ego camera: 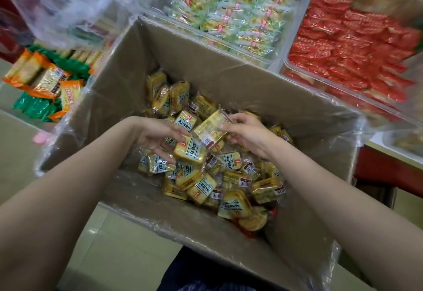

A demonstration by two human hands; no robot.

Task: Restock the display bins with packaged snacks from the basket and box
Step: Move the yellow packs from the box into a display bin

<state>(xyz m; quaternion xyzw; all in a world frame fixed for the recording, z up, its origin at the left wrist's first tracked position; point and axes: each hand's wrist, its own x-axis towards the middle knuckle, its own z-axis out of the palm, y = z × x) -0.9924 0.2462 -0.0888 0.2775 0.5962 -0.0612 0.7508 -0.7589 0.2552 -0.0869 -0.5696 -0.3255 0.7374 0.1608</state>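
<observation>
Head view: left hand [158, 137] hides packets [190, 152].

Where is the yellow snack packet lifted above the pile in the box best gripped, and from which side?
The raised yellow packet is a flat, cushion-shaped pack tilted on edge above the pile in the cardboard box. It is probably best pinched across its flat faces near the upper right end, coming from above and the right, as the right hand holds it. The left hand crowds its lower left side.
</observation>
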